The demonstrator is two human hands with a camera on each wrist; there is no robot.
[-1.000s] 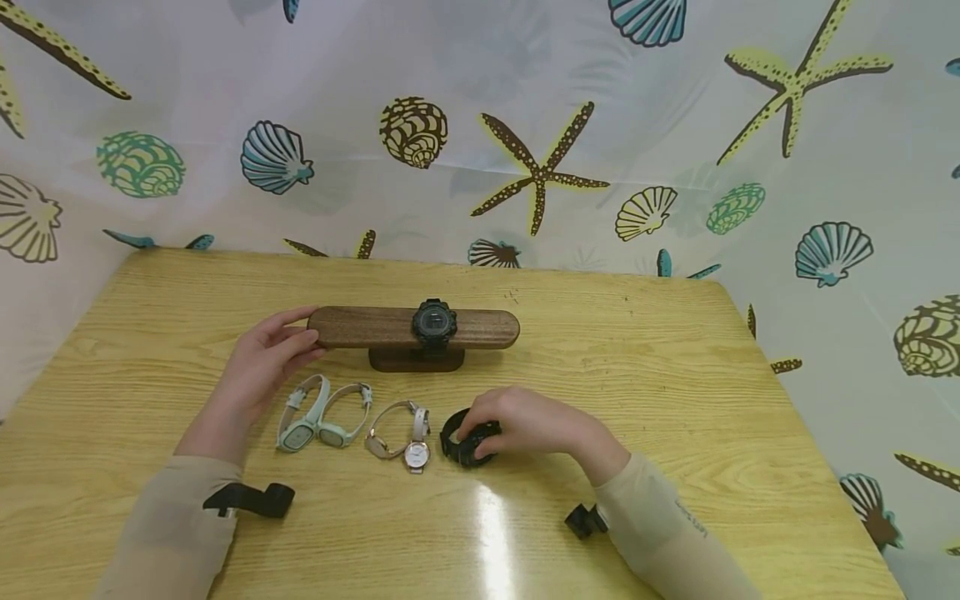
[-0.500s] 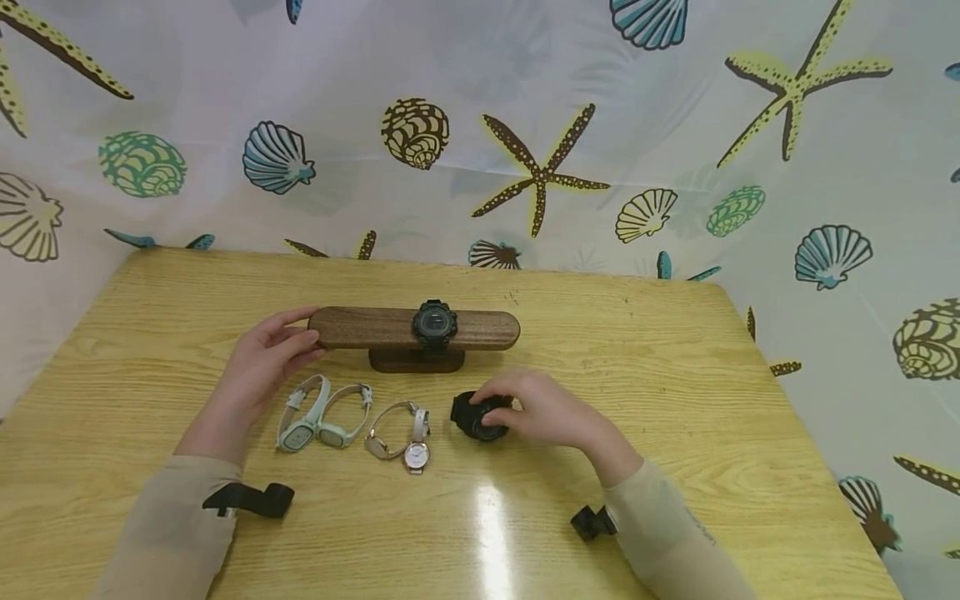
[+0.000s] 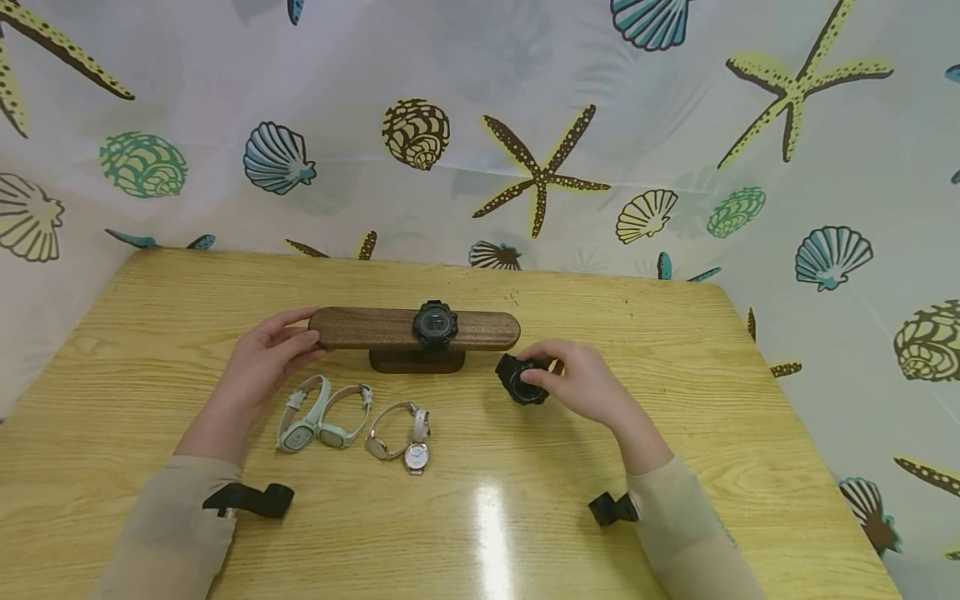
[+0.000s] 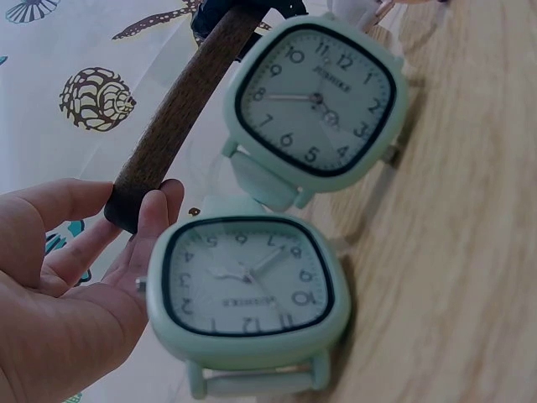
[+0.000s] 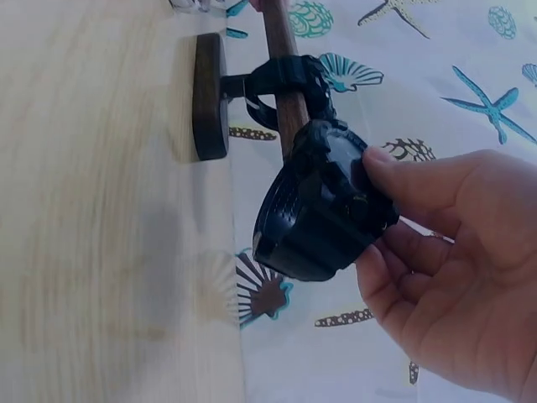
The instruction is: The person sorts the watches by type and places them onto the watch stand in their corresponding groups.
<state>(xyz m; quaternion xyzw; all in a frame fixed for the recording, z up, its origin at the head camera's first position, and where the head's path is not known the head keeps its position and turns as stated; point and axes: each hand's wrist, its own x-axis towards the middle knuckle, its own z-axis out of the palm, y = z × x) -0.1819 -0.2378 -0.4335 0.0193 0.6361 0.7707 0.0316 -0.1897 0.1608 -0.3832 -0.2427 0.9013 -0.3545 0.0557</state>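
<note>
A dark wooden watch stand (image 3: 360, 327) carries one black digital watch (image 3: 434, 323) right of its middle. My left hand (image 3: 264, 360) grips the bar's left end between thumb and fingers. Just off the bar's right end, my right hand (image 3: 581, 379) pinches a second black watch (image 3: 522, 380), raised above the table; the right wrist view shows its thick strap (image 5: 306, 227) in a loop. Two mint-green watches (image 3: 298, 435) lie near my left hand, their square dials large in the left wrist view. Two pale-strapped round watches (image 3: 417, 455) lie to their right.
The yellow wooden table (image 3: 637, 350) runs back to a hanging cloth (image 3: 337, 167) printed with shells and starfish. Black wrist mounts (image 3: 251, 500) sit on both sleeves.
My right hand has lifted the second black watch off the table and carried it right and away from me, towards the bar's right end. My left hand stays on the stand.
</note>
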